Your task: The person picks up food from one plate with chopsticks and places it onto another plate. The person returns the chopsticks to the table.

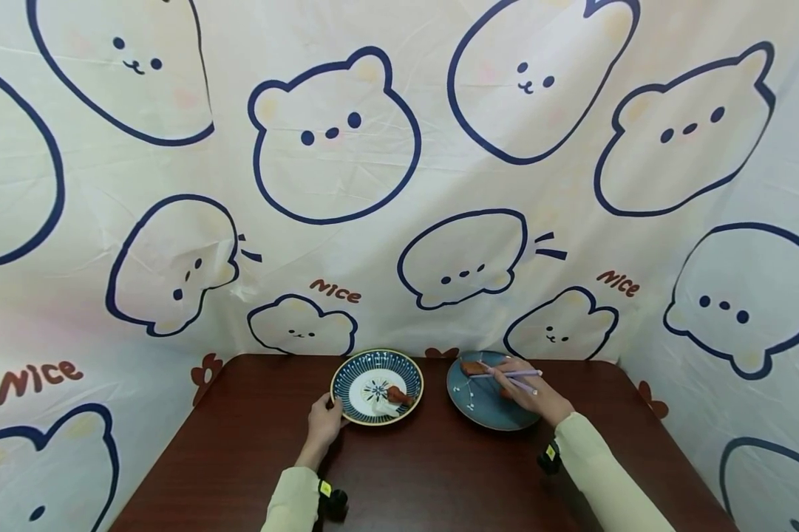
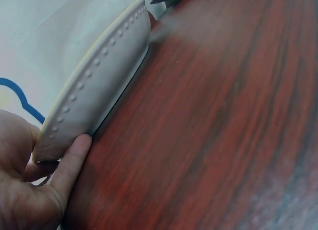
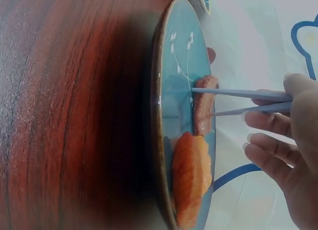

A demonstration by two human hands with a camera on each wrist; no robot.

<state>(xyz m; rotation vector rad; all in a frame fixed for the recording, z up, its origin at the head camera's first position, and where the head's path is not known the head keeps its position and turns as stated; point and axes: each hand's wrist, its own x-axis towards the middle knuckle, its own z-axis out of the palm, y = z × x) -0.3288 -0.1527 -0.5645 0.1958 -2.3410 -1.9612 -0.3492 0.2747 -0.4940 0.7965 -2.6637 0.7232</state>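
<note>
My left hand point(image 1: 325, 420) grips the left rim of a deep plate point(image 1: 362, 399) with blue stripes and a yellow edge. One finger is under its side in the left wrist view, where the dish's white outside point(image 2: 104, 86) shows. A brown drumstick point(image 1: 398, 395) lies on this plate. In my right hand point(image 1: 524, 384) is a pair of pale purple chopsticks point(image 1: 515, 374), held over a blue plate point(image 1: 482, 414). Their tips straddle a reddish-brown, sausage-like piece point(image 3: 204, 103) on it. Beside that lies an orange-brown chicken wing-like piece point(image 3: 188, 178), mostly hidden by my hand in the head view.
Both plates stand side by side near the back of the dark wooden table point(image 1: 412, 480), with a narrow gap between them. A patterned cloth point(image 1: 372, 244) hangs right behind the table edge and along both sides. Each wrist carries a small black camera.
</note>
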